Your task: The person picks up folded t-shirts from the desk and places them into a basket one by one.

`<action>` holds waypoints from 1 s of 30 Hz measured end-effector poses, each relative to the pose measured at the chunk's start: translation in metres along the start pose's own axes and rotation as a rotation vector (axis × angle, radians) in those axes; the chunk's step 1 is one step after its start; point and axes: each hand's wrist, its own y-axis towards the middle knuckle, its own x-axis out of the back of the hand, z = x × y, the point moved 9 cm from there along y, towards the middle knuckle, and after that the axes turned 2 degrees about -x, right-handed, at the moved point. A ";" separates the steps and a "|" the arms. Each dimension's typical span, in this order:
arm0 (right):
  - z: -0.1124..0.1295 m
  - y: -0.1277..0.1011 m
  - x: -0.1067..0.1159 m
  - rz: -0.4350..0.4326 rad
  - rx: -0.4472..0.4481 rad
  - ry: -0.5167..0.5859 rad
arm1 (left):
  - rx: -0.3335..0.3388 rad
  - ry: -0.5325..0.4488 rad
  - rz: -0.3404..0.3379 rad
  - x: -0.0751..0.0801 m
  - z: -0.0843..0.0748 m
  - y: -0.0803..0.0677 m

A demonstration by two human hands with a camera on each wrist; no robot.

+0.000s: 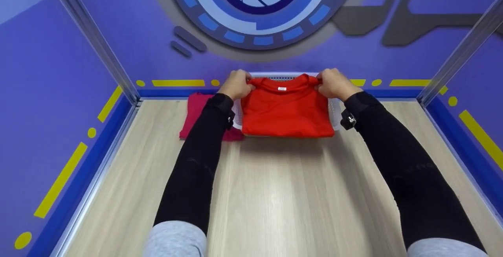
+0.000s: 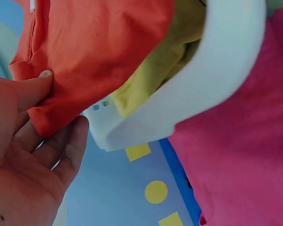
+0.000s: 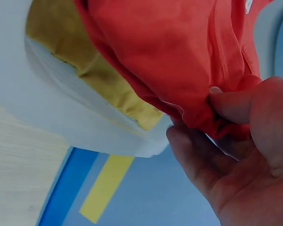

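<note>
At the far edge of the wooden surface (image 1: 275, 194), the left hand (image 1: 235, 85) and the right hand (image 1: 334, 84) each pinch a far corner of a folded red shirt (image 1: 285, 109), thumb on top and fingers curled beneath, as both wrist views show. Gripping the two shoulder corners at once keeps the fold flat and square, so the garment hangs level between the hands instead of sagging open. Directly under the hands and the shirt sits a white basket (image 1: 334, 109), its rim just below the fingers; the shirt lies across its top. Inside the basket, beneath the red cloth, a yellow garment (image 2: 151, 70) shows, so the red one appears to rest on a stack. Just outside the left hand, beside the basket, a folded pink garment (image 1: 194, 115) lies on the surface.
</note>
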 end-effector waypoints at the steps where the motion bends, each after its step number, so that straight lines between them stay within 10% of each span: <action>1: 0.000 0.001 -0.001 0.001 0.002 -0.004 | 0.002 0.008 0.001 -0.001 0.000 0.001; 30: -0.011 0.017 -0.008 -0.077 -0.053 -0.028 | 0.048 0.017 0.013 -0.008 -0.004 0.014</action>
